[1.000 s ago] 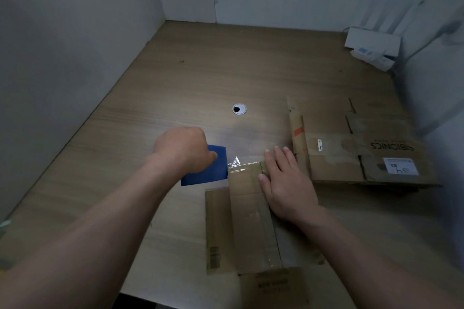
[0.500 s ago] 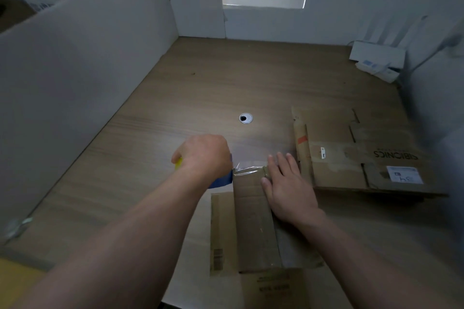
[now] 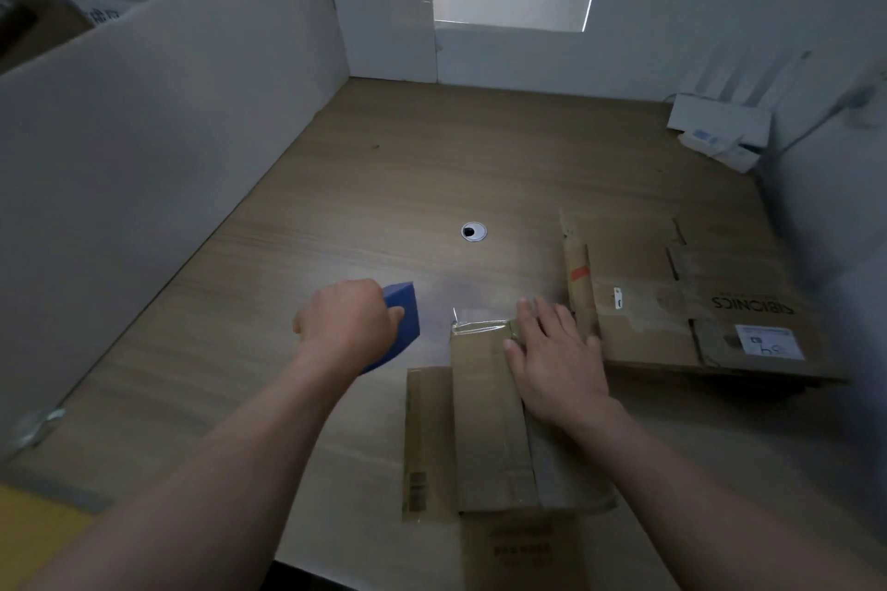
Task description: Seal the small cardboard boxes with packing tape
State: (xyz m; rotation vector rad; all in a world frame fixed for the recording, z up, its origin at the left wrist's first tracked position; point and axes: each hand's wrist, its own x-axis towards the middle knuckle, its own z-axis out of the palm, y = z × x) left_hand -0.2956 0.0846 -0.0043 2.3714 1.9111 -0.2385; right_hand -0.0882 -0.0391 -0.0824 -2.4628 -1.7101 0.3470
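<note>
L hand [image 3: 348, 317] grips blue plastic tape dispenser [image 3: 402, 326], R hand [image 3: 552, 360] flat on small brown cardboard box [image 3: 485, 398]; I reckon loose tape end [image 3: 455, 315] could peel unpressed.

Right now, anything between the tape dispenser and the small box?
Nothing visible: bare table lies between the dispenser in the left hand and the box. The right hand rests on the box's right side.
</note>
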